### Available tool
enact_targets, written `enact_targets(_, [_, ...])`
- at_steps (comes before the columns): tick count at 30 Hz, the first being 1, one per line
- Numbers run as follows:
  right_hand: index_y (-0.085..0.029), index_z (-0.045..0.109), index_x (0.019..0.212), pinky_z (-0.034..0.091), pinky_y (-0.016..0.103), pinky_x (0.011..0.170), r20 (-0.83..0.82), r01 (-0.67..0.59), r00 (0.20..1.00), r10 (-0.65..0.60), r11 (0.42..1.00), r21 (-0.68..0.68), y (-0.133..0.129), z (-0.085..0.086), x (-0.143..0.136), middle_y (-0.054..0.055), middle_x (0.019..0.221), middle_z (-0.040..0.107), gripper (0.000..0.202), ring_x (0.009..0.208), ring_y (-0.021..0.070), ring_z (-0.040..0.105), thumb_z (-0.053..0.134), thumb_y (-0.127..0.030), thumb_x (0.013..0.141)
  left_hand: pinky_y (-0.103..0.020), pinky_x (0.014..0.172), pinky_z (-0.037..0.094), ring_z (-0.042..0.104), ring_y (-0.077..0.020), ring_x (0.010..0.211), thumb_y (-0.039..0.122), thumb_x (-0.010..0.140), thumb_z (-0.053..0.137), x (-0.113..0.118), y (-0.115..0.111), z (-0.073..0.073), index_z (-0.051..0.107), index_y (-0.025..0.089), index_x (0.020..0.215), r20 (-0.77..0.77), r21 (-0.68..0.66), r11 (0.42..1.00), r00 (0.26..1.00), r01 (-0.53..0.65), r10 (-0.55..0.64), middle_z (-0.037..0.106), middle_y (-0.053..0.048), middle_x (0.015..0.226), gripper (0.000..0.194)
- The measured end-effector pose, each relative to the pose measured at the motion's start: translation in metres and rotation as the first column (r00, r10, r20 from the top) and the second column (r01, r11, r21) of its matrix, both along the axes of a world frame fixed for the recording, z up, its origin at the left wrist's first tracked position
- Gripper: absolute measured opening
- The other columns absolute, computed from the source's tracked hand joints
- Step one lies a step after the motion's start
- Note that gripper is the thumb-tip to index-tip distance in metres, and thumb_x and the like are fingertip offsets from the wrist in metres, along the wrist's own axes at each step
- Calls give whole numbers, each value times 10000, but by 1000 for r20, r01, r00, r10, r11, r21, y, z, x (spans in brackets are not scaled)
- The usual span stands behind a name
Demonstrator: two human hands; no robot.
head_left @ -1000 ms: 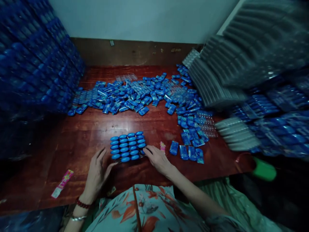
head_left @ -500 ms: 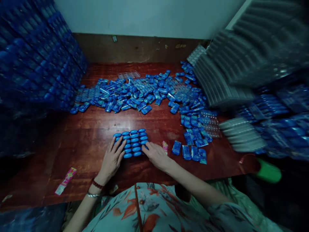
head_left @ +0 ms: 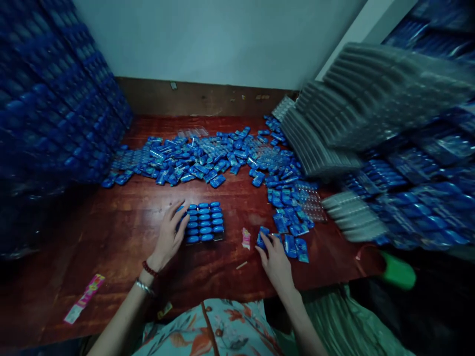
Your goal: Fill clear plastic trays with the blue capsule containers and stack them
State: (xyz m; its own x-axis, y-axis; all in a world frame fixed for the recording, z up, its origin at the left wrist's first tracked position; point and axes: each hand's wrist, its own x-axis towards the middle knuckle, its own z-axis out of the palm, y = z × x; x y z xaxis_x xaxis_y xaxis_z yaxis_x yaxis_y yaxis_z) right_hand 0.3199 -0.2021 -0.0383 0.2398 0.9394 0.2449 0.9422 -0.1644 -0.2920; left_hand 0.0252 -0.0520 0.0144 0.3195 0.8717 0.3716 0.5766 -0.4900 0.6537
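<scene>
A block of glossy blue oblong pieces (head_left: 205,223) lies in rows on the table; what bears them is mostly hidden. My left hand (head_left: 171,232) is at its left side, fingers stretched and apart, covering part of the left column. To the right, my right hand (head_left: 276,262) reaches over a short row of small blue packets (head_left: 290,245). Its thumb and fingers close round the leftmost blue packet (head_left: 262,236), which still appears to lie on the wood.
Many blue packets (head_left: 200,158) are heaped across the back of the table (head_left: 137,217). Stacked clear plastic trays (head_left: 319,143) lean at the right, and tall stacks of blue packs (head_left: 55,118) stand left. A pink strip (head_left: 85,299) and a pink wrapper (head_left: 246,238) lie nearby.
My right hand has left the right side of the blue block and moved right to the packets. My left hand stays by the block. The camera view has shifted slightly.
</scene>
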Motion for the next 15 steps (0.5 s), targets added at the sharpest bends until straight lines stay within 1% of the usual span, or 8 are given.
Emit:
enact_targets(2, [-196, 536, 1249, 493, 453, 867, 44, -44, 998, 45, 999, -16, 9, -11, -3, 159, 1218, 484, 375, 1085, 289, 514, 438, -277, 897, -361, 969, 463, 550, -196, 1126, 293, 953, 347, 15, 32, 14, 553, 251, 1183, -23, -7, 995, 995, 98, -98, 585, -66, 1205, 312])
enact_targets(3, [-194, 541, 1245, 496, 453, 857, 51, -72, 996, 73, 997, -19, 18, -15, -6, 164, 1227, 478, 373, 1078, 291, 516, 438, -249, 891, -328, 949, 471, 569, -183, 1090, 282, 955, 340, 25, 52, 18, 567, 220, 1153, -91, -20, 986, 982, 164, -165, 609, -66, 1161, 307])
enact_targets(5, [-199, 547, 1240, 500, 443, 851, 29, -129, 991, 129, 992, -15, 41, -16, -14, 161, 1221, 485, 379, 1065, 283, 522, 446, -206, 875, -294, 907, 479, 583, -175, 1045, 241, 946, 350, 46, 92, 22, 585, 172, 1112, -346, -60, 941, 878, 332, -332, 614, -81, 1133, 296])
enact_targets(6, [-202, 551, 1235, 500, 434, 854, 2, -156, 988, 156, 988, -9, 55, -15, -18, 157, 1214, 492, 381, 1066, 277, 523, 453, -194, 867, -288, 880, 484, 591, -174, 1014, 216, 937, 361, 58, 111, 20, 580, 168, 1122, -483, -99, 914, 785, 393, -389, 614, -84, 1118, 290])
enact_targets(8, [-201, 556, 1224, 495, 427, 861, -79, -187, 979, 187, 982, 7, 82, -9, -23, 154, 1200, 507, 385, 1079, 274, 522, 468, -189, 849, -302, 813, 498, 601, -199, 957, 202, 884, 465, 82, 139, 12, 576, 165, 1139, -583, -140, 883, 683, 448, -439, 604, -102, 1110, 281])
enact_targets(11, [-196, 561, 1192, 485, 416, 851, -311, -154, 936, 164, 987, 55, 117, -1, -23, 138, 1112, 562, 385, 1028, 260, 552, 487, -206, 814, -338, 797, 486, 577, -243, 985, 134, 825, 508, 113, 157, -5, 537, 148, 1203, -638, -141, 858, 617, 494, -460, 569, -150, 1147, 379])
enact_targets(13, [-193, 547, 1165, 494, 376, 791, -598, -51, 798, 81, 996, 67, 132, 1, -20, 92, 962, 607, 397, 908, 228, 589, 524, -230, 770, -346, 796, 474, 571, -249, 979, 83, 830, 449, 127, 159, -14, 518, 109, 1217, -653, -137, 850, 599, 509, -464, 566, -178, 1128, 395])
enact_targets(15, [-192, 513, 1130, 498, 313, 654, -826, 46, 564, -10, 999, 20, 138, 1, -17, 29, 800, 606, 413, 745, 188, 599, 557, -276, 729, -340, 779, 468, 579, -238, 926, 68, 843, 402, 134, 160, -19, 514, 72, 1209, -644, -136, 852, 609, 505, -463, 579, -188, 1081, 383])
